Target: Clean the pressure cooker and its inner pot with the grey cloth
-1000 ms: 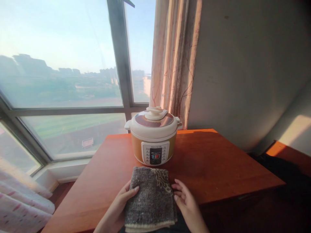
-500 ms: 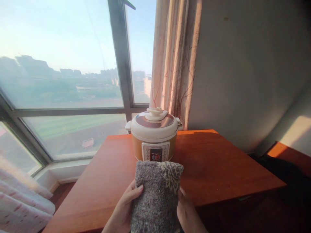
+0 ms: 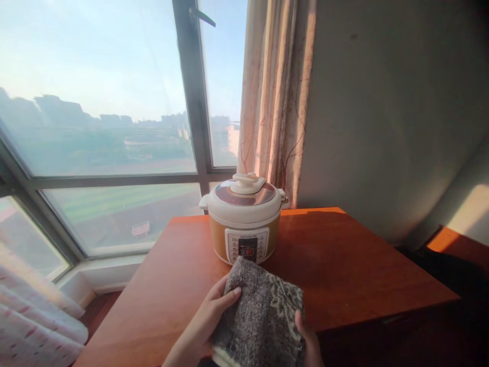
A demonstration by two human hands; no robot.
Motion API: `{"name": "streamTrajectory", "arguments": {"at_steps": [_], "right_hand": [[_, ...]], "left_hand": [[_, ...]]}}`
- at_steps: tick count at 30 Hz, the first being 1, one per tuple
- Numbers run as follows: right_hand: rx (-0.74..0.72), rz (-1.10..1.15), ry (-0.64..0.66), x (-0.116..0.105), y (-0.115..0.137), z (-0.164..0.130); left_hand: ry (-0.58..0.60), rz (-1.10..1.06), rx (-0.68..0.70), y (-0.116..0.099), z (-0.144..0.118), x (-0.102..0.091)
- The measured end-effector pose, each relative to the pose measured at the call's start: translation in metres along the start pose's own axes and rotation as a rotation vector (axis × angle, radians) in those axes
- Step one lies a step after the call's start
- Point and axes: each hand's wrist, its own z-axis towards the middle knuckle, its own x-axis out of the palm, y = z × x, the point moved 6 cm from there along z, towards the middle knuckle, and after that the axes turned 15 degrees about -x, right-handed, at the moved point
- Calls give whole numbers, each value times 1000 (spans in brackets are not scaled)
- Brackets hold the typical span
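Evidently, the left grip is pinching the folded gray towel along its left side, thumb lying on top and the other fingers reaching underneath. The right grip is pressing its thumb onto the patterned side; its remaining fingers are hiding behind the cloth. The folded gray towel is slanting between both grips, by the near edge of the surface, in front of the electric pressure cooker. For good control, both thumbs should be bearing evenly, holding the layers aligned without bunching the soft fabric.
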Motion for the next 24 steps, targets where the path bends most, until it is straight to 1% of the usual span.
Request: {"name": "streamTrajectory", "arguments": {"at_steps": [4, 6, 8, 10, 12, 13, 15, 16, 17, 18, 21, 22, 24], "right_hand": [[37, -25, 8, -1, 0, 3], [32, -46, 18, 0, 2, 7], [33, -34, -3, 0, 3, 10], [69, 33, -54, -2, 3, 11], [178, 151, -123, -5, 5, 9], [246, 216, -159, -7, 7, 8], [350, 326, -239, -13, 20, 7], [355, 363, -288, -18, 31, 10], [322, 384, -341, -24, 44, 14], [252, 387, -396, -31, 58, 21], [-48, 294, -517, -44, 105, 52], [-153, 240, -528, -43, 120, 65], [-333, 129, -521, -32, 145, 96]], "left_hand": [[-143, 232, 114, -9, 4, -9], [-197, 345, 158, -13, 7, -13], [-229, 414, 192, -16, 12, -16], [-211, 437, 207, -17, 17, -18], [-184, 426, 203, -20, 22, -19], [-189, 414, 204, -23, 23, -22], [-261, 380, 244, -34, 22, -32], [-314, 362, 285, -42, 20, -38], [-370, 344, 338, -52, 18, -44], [-424, 325, 399, -63, 15, -51], [-566, 249, 603, -103, 9, -67], [-614, 221, 670, -118, 8, -72], [-693, 172, 778, -147, 13, -78]]}}
